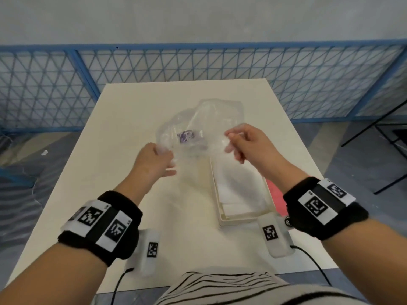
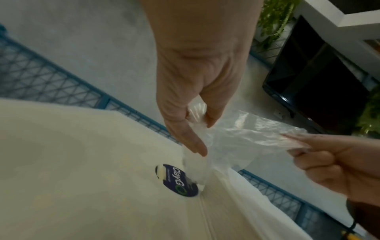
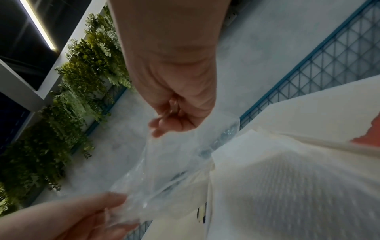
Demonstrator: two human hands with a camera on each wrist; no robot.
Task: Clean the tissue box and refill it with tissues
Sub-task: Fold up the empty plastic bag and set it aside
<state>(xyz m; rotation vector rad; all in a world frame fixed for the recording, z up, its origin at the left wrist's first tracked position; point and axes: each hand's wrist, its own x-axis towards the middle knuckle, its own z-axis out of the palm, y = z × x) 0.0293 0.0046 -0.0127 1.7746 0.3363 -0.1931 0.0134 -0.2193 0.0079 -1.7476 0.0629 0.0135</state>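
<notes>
Both hands pinch the empty wrapper (image 1: 193, 133) above the bench (image 1: 132, 119): left hand (image 1: 154, 159), right hand (image 1: 244, 142). Tissues (image 1: 240, 190) sit in the open box (image 1: 222, 219). Risk: dropped film lands on them, gets shut inside.

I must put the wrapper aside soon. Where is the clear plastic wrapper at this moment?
In the head view, the clear plastic wrapper is held above the table centre, stretched between the left hand and the right hand, just beyond the open tissue box.
</notes>
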